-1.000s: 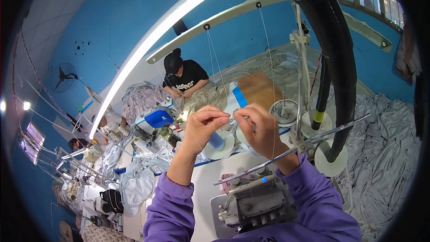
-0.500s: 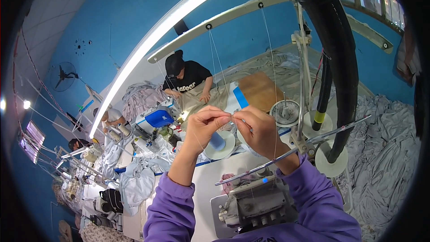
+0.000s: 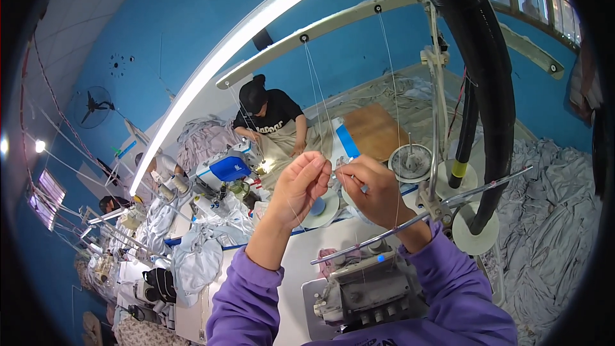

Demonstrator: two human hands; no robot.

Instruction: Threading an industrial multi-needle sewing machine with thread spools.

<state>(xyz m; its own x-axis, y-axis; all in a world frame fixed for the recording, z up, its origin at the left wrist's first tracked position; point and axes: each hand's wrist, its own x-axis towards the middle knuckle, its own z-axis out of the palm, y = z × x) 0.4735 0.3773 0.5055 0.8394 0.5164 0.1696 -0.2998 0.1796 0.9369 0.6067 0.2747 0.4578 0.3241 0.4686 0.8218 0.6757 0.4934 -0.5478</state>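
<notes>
Both my hands are raised in front of me, above a dusty grey sewing machine (image 3: 375, 291). My left hand (image 3: 300, 186) is closed in a pinch, thumb against the curled fingers, and a thin thread (image 3: 293, 208) crosses in front of its wrist. Close beside it, my right hand (image 3: 370, 191) pinches too, its fingertips a small gap from the left ones. The thread at the fingertips is too fine to follow clearly. Below and between the hands, a blue spool (image 3: 318, 206) shows partly on a pale round disc.
Overhead, a thread rail (image 3: 339, 22) carries hanging threads. A black hose (image 3: 490, 102) and a metal bar (image 3: 477, 191) stand at right. A lit tube lamp (image 3: 237, 45) slants across. Grey cloth (image 3: 544, 224) is heaped at right. Beyond, a person (image 3: 272, 112) handles fabric near a blue-covered machine (image 3: 229, 168).
The fingertips, which met half a second ago, are now slightly apart. My left hand has turned, its fingers curling in more. The view has shifted a little.
</notes>
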